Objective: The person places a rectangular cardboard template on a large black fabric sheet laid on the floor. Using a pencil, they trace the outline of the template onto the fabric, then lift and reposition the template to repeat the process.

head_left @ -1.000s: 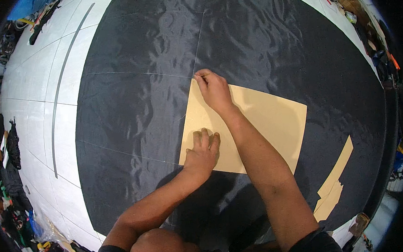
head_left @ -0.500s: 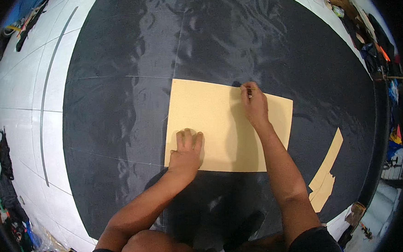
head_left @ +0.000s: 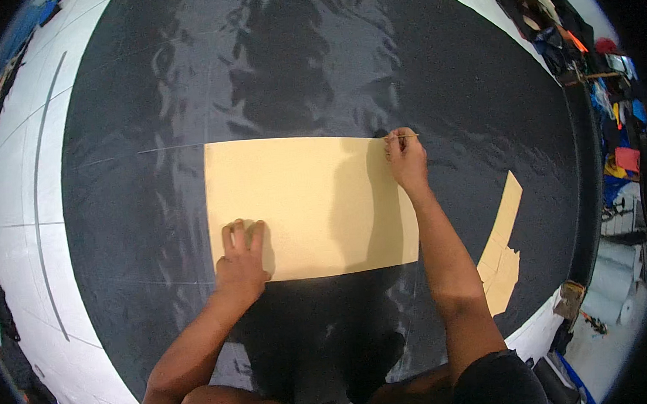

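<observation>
A rectangular tan card sheet (head_left: pixel 301 196) lies flat on a large spread of black, shiny fabric (head_left: pixel 147 227). My left hand (head_left: pixel 242 259) presses on the sheet's lower left part, palm down with fingers spread. At the far edge, close to the right corner, my right hand (head_left: pixel 407 160) pinches a thin pen-like stick (head_left: pixel 410 135). Its tip is hidden by the fingers, and the hand covers that corner. Thin pale lines run on the fabric out from the sheet's left corners.
An irregular tan card offcut (head_left: pixel 500 250) lies on the fabric to the right of my forearm. White tiled floor (head_left: pixel 19 183) borders the fabric on the left, with a long grey strip (head_left: pixel 39 212) on it. Assorted clutter (head_left: pixel 620 154) stands along the right side.
My right hand has slid rightward along the sheet's far edge, toward its right corner. My left hand stays on the same part of the sheet. The whole view has shifted and turned slightly.
</observation>
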The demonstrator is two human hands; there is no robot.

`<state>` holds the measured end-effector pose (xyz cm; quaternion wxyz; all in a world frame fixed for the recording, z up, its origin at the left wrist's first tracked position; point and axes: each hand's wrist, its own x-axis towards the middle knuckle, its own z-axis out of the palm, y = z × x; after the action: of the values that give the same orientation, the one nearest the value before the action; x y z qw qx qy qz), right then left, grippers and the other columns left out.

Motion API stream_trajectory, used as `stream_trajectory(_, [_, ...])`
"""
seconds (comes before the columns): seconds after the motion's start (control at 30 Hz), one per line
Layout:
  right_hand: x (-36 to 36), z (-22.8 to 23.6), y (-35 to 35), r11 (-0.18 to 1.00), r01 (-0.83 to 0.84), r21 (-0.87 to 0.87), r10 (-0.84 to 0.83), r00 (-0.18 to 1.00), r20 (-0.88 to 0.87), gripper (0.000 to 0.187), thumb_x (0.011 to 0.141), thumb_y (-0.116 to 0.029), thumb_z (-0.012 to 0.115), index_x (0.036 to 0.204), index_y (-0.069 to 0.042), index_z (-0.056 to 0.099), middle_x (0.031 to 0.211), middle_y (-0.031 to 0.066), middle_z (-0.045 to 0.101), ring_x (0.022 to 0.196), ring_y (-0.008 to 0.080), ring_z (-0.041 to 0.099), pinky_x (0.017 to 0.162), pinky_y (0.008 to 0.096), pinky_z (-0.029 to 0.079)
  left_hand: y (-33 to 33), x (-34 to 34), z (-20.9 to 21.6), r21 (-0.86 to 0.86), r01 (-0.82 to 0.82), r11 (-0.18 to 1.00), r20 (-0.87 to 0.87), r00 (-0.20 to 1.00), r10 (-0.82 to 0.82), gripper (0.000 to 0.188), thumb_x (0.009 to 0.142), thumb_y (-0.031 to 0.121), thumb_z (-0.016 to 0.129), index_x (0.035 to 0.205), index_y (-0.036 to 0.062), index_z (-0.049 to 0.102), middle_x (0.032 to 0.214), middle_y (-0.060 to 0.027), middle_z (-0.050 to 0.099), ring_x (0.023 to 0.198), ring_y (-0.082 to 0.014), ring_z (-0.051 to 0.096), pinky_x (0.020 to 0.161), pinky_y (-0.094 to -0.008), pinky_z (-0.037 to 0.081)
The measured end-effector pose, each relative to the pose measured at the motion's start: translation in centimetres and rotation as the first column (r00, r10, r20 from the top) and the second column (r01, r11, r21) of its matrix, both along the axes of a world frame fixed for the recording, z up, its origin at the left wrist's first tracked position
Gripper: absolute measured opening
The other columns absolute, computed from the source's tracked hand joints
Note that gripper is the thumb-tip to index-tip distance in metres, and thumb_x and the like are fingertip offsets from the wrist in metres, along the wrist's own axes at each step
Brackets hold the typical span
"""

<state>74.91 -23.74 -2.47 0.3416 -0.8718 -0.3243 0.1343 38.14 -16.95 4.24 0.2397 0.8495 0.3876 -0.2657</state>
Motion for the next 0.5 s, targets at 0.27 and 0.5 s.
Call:
stream_trajectory(0.27, [2.6, -0.6, -2.5, 0.999, 0.037, 0.005, -0.037, 0.999, -0.038, 0.025, 0.104, -0.024, 0.058, 0.109, 0.000, 0.064, 0.091, 0.0101, 0.071, 0.085, 0.0183, 0.069, 0.076, 0.0328, 0.055, 0.0, 0.9, 0.7, 0.012, 0.001, 1.000, -0.031, 1.000, -0.001, 0.107, 0.073, 0.025, 0.090, 0.157, 0.0143, 0.026, 0.158, -0.0213, 0.026, 0.149, -0.0421, 0.024, 0.104, -0.0502, 0.055])
stream_trajectory(0.5, [5.0, -0.2, -4.0, 0.982, 0.171, 0.077, -0.157, 0.975, -0.157, 0.023, 0.104, -0.023, 0.057, 0.109, -0.001, 0.061, 0.093, 0.0124, 0.073, 0.083, 0.0220, 0.072, 0.074, 0.0354, 0.057, -0.3, 0.5, 0.4, 0.052, 0.018, 0.998, -0.025, 1.000, -0.016, 0.109, 0.069, 0.026, 0.092, 0.157, 0.0146, 0.028, 0.156, -0.0199, 0.027, 0.149, -0.0404, 0.025, 0.103, -0.0514, 0.056])
